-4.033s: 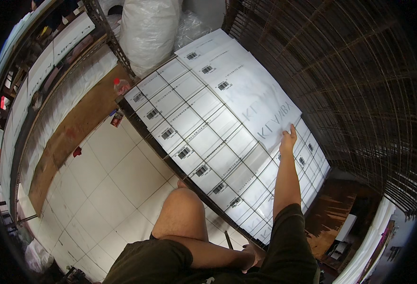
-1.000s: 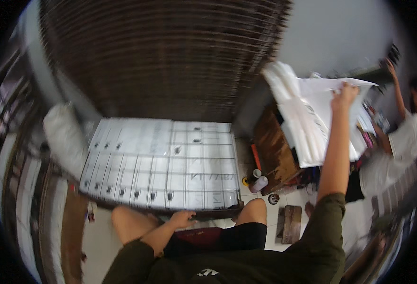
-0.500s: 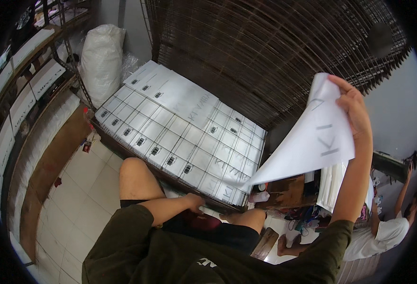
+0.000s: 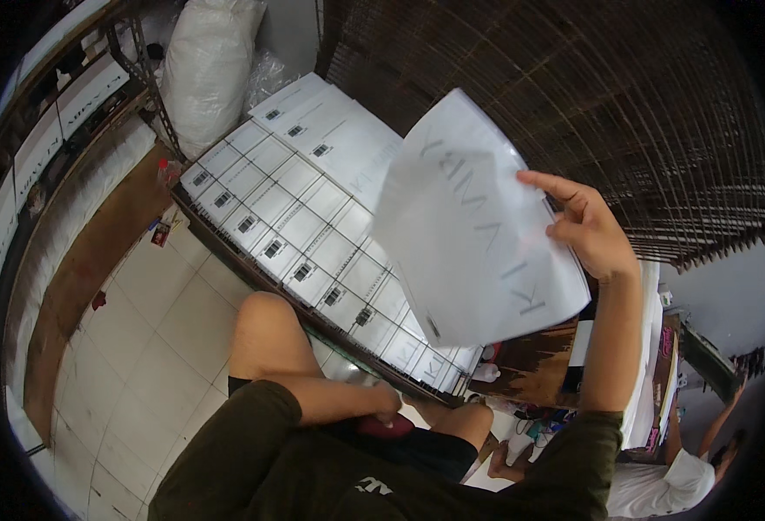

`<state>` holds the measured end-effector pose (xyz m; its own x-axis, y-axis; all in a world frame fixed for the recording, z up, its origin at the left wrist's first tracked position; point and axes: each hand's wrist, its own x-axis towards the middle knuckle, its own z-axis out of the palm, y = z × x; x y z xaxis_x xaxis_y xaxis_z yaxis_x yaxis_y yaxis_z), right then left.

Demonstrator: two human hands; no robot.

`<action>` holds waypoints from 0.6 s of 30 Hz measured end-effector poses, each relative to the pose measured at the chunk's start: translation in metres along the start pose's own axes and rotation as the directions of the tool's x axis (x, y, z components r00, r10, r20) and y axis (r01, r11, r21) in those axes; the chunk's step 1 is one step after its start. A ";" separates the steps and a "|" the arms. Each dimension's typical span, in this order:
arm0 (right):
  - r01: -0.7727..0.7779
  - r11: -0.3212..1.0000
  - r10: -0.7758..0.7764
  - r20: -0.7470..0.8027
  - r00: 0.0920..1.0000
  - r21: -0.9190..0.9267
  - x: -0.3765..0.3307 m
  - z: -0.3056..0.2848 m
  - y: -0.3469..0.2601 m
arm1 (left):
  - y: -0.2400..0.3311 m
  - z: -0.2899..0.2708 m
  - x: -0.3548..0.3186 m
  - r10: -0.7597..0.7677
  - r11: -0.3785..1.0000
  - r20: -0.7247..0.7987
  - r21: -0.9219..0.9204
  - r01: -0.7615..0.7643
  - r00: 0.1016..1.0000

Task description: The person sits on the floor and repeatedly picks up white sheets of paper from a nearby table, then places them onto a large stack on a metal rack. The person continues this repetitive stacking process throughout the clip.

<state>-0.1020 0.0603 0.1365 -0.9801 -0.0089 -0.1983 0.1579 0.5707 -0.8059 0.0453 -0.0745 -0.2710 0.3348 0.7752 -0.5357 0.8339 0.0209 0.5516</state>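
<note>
My right hand [image 4: 587, 227] is raised and pinches the right edge of a large white sheet [image 4: 473, 239] with big grey letters showing through it. The sheet hangs in the air over the right end of a long low board [image 4: 226, 246]. That board is covered by a grid of white sheets [image 4: 300, 204] with small dark labels. My left hand [image 4: 388, 403] rests in my lap beside a dark red thing [image 4: 386, 426], its fingers tucked out of sight. My bare knee [image 4: 265, 323] is next to the board's near edge.
A stuffed white sack [image 4: 204, 69] leans at the board's far end. Shelves [image 4: 44, 130] run along the left over a tiled floor [image 4: 139, 347]. A dark woven blind [image 4: 573, 104] hangs behind. Stacked papers [image 4: 647, 347] and another person [image 4: 673, 482] are at lower right.
My right hand has brought the white sheet from the right side back over the board. The view has swung left and down. The left hand stays in my lap.
</note>
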 end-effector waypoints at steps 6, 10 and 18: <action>0.101 0.888 0.103 -0.407 0.907 0.449 0.069 0.000 0.218 | 0.012 -0.029 0.005 0.132 0.988 -0.040 -0.075 -0.135 0.990; 0.201 0.740 0.223 -0.516 0.827 0.642 0.113 0.053 0.365 | 0.004 -0.045 -0.013 0.085 0.990 -0.118 -0.103 -0.097 0.989; 0.091 0.757 0.428 -0.596 0.680 0.647 0.193 0.106 0.465 | -0.008 -0.044 0.009 0.058 0.970 -0.084 -0.232 -0.076 0.995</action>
<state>-0.2054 0.2370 -0.3360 -0.6704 0.7273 -0.1470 0.1082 -0.1001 -0.9891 0.0223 -0.0401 -0.2523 0.3443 0.8254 -0.4474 0.6817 0.1078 0.7236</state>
